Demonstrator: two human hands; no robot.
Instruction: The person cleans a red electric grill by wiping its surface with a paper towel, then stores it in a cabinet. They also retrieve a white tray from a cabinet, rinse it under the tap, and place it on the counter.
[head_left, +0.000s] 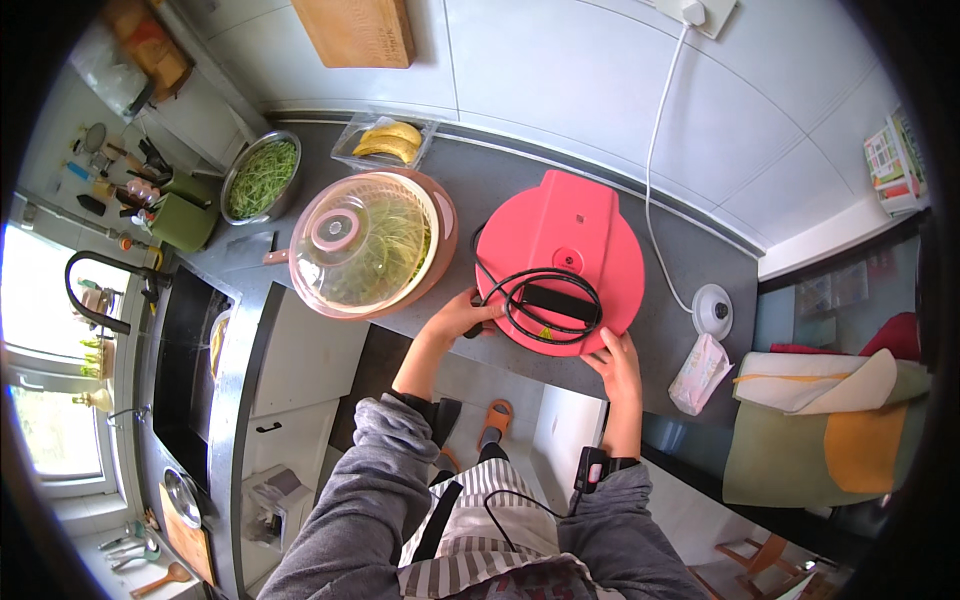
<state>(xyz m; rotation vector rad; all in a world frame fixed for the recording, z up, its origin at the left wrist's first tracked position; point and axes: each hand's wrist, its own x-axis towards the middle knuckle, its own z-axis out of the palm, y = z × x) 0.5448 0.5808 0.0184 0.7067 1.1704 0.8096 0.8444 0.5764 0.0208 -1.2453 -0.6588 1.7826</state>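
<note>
A round red electric appliance, likely a baking pan or griddle (525, 232), lies on the dark grey countertop (442, 292), its black power cord (510, 279) coiled on top around a black part. At its lower left edge, my left hand (469, 315) grips the rim together with the cord, by the black plug. My right hand (616, 356) holds the lower right rim, thumb up and fingers partly beneath. Left of the appliance stands a basin with a clear domed lid (360, 240) over leafy greens. Whether the appliance is lifted off the counter cannot be told.
A steel bowl of greens (262, 178), bananas in a clear tray (388, 142) and a cleaver (251, 247) lie to the left. At right are a white round charger base (712, 311) with a cable and a tissue pack (699, 375). The sink (187, 360) is far left.
</note>
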